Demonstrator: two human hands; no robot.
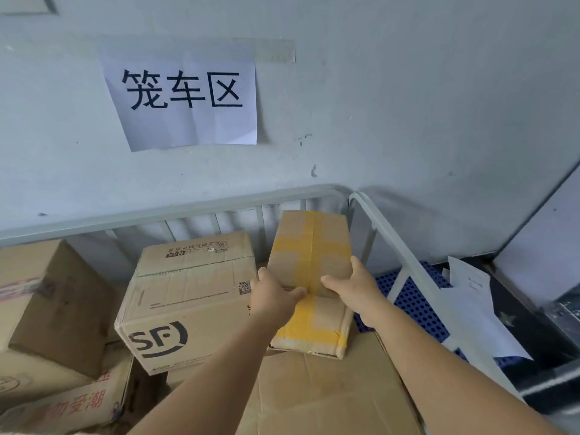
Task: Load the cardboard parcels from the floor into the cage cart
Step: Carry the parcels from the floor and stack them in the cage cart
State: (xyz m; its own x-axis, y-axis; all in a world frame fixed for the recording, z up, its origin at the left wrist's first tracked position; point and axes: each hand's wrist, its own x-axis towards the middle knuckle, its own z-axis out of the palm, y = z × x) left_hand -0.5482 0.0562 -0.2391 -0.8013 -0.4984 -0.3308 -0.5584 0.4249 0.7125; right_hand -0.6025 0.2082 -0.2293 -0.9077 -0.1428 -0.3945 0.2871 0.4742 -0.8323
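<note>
Inside the cage cart (pixel 175 207), a tilted brown box (pixel 53 296) lay at the left, then a box marked SF (pixel 185 296). The left hand (pixel 273 296) and the right hand (pixel 354 285) both held a yellow-taped parcel (pixel 310 255) from its sides, their grip closed around it, above a flat carton (pixel 329 390).

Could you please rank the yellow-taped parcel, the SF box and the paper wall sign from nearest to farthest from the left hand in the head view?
1. Yellow-taped parcel: held by the left hand.
2. SF box: just to its left.
3. Paper wall sign: up on the wall, farthest.
</note>
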